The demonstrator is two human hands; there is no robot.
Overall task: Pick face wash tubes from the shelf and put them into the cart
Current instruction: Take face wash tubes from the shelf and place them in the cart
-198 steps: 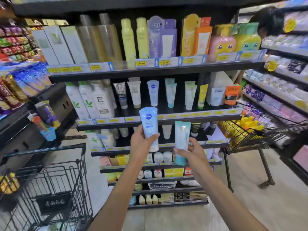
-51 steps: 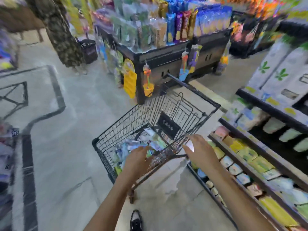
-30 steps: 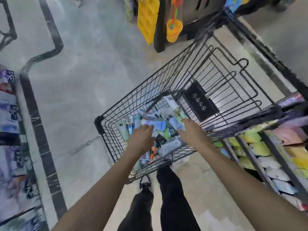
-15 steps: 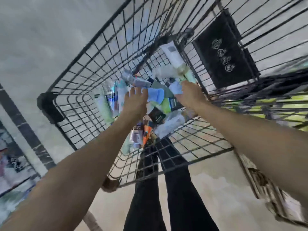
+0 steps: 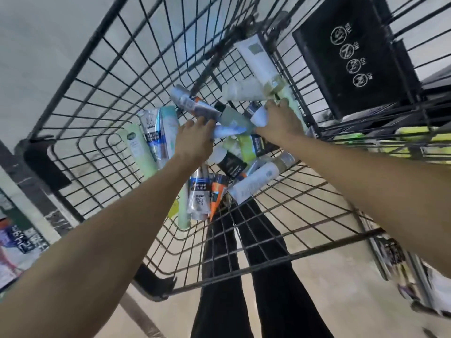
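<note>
Both hands reach down into a black wire cart [image 5: 80, 76], setting face wash tubes onto a heap already lying on its floor. The left hand [image 5: 195, 140] has its grip closed around the end of a pale blue tube [image 5: 228, 130] that lies nearly level, its long axis running across the view from that hand toward the right one. The right hand [image 5: 280, 120] has its grip wrapped around a white-tipped tube [image 5: 257, 115]; most of it is hidden under the fingers, so which way it points cannot be told. The pile of tubes [image 5: 251, 184] beneath points every way, with several slanting toward the person's legs. Judged from this, the release is best made low, with each tube laid flat along the pile and not dropped on end, so neither slides toward the wire gaps. The black sign panel [image 5: 353, 52] hangs on the far wall.
</note>
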